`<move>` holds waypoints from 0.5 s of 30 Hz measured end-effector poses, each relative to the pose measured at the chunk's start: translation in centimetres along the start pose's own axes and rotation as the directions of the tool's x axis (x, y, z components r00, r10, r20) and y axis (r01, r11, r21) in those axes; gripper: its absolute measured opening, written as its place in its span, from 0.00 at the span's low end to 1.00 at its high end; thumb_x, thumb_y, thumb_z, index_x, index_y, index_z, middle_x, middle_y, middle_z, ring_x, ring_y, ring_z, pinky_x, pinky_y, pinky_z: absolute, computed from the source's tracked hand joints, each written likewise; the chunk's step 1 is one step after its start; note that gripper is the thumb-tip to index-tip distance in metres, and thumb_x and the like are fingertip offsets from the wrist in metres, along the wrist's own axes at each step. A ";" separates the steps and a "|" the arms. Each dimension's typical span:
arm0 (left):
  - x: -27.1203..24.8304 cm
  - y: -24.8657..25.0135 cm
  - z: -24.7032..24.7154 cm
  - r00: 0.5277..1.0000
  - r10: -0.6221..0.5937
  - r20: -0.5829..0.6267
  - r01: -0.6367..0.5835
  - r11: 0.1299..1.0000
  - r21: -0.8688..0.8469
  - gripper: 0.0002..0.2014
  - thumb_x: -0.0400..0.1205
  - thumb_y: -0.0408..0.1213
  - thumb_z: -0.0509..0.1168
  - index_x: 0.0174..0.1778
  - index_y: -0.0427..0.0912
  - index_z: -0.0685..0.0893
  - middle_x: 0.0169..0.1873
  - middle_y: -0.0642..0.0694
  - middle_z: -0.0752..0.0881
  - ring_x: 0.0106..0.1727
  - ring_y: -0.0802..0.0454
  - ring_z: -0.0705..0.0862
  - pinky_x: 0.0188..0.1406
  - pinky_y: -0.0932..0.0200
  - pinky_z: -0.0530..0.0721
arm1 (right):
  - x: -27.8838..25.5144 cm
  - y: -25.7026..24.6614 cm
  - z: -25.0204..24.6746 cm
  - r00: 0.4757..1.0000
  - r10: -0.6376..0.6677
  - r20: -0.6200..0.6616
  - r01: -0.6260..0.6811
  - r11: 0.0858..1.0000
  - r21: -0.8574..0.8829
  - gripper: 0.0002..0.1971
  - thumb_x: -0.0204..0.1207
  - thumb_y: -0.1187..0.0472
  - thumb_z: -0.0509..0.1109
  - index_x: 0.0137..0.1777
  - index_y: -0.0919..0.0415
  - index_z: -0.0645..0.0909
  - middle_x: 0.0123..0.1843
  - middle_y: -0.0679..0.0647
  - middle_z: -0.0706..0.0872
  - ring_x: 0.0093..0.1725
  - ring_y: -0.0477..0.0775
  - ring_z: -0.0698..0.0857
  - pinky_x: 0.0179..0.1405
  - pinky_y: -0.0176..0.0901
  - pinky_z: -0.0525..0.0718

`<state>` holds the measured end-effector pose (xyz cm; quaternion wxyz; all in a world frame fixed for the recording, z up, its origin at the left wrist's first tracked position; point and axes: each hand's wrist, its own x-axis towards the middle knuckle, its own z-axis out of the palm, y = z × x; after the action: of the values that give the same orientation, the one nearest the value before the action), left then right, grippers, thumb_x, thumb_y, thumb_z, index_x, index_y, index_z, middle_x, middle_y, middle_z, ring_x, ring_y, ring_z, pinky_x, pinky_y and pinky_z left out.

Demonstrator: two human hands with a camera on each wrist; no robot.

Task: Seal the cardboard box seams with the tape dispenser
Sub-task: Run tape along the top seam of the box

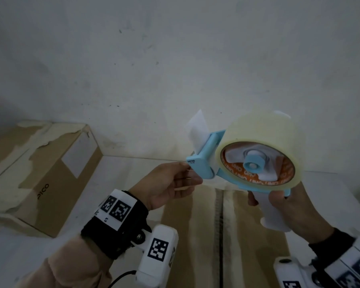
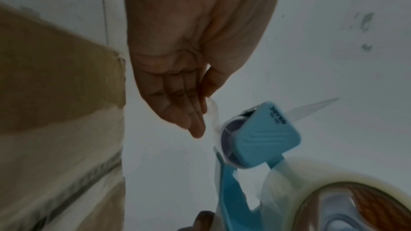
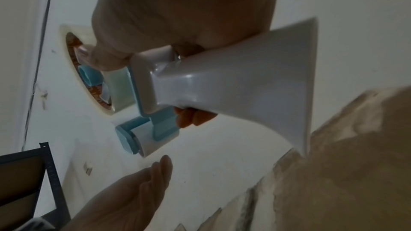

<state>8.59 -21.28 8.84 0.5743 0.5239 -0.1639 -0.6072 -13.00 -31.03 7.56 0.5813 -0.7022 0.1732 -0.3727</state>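
A blue and white tape dispenser with a roll of clear tape is held up in front of the white wall. My right hand grips its white handle. My left hand is at the dispenser's front end, where thumb and fingers pinch the loose end of the tape. Below both hands lies the cardboard box, its flaps meeting at a centre seam lined with old torn tape. The dispenser is in the air, apart from the box.
A second cardboard box marked PICO, with torn tape remnants, stands at the left against the wall. A dark metal shelf frame shows in the right wrist view. A thin cable runs down the wall.
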 end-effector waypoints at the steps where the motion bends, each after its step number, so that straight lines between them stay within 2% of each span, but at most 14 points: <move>1: -0.2 0.1 0.1 1.000 0.009 0.001 -0.009 1.000 -0.007 0.12 0.84 0.38 0.55 0.45 0.38 0.83 0.33 0.45 0.85 0.29 0.58 0.88 0.25 0.65 0.84 | 0.0 -0.1 0.0 1.000 -0.002 0.002 0.002 1.000 -0.003 0.52 0.59 0.31 0.72 0.60 0.81 0.66 0.40 0.50 0.85 0.32 0.55 0.84 0.30 0.40 0.84; 3: -0.4 0.2 0.2 1.000 0.020 0.006 -0.020 1.000 0.004 0.12 0.83 0.38 0.57 0.42 0.39 0.84 0.32 0.46 0.86 0.28 0.59 0.87 0.25 0.66 0.84 | 0.0 -0.2 -0.1 1.000 -0.017 0.010 0.017 1.000 -0.013 0.52 0.59 0.30 0.72 0.60 0.81 0.66 0.40 0.48 0.86 0.32 0.53 0.84 0.30 0.39 0.84; 7: -0.4 -0.1 0.3 1.000 0.010 -0.023 -0.008 0.998 0.066 0.04 0.80 0.29 0.62 0.45 0.36 0.82 0.26 0.49 0.87 0.25 0.62 0.85 0.24 0.69 0.84 | -0.2 -0.3 -0.2 0.999 -0.036 0.040 0.037 0.999 -0.016 0.52 0.58 0.31 0.74 0.60 0.82 0.66 0.40 0.46 0.86 0.33 0.51 0.85 0.30 0.39 0.85; 12: -0.4 0.1 0.0 0.998 -0.064 -0.008 0.064 0.990 0.124 0.08 0.81 0.27 0.61 0.39 0.38 0.83 0.24 0.49 0.87 0.23 0.62 0.84 0.22 0.69 0.83 | -0.1 -0.8 -0.1 0.997 -0.048 0.067 0.049 0.999 -0.019 0.52 0.60 0.32 0.73 0.59 0.85 0.67 0.40 0.39 0.86 0.39 0.41 0.85 0.37 0.33 0.83; 15: -0.6 0.4 -0.3 0.994 -0.111 0.005 0.109 0.984 0.140 0.11 0.82 0.28 0.59 0.36 0.38 0.81 0.20 0.50 0.86 0.19 0.62 0.83 0.20 0.70 0.81 | -0.2 -0.8 -0.5 0.997 -0.052 0.049 0.055 0.997 -0.050 0.55 0.55 0.33 0.77 0.63 0.83 0.67 0.42 0.44 0.87 0.39 0.41 0.86 0.37 0.33 0.85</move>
<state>8.89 -20.73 9.34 0.5007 0.5672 -0.1804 -0.6285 -13.60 -31.06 8.27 0.5569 -0.7301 0.1499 -0.3666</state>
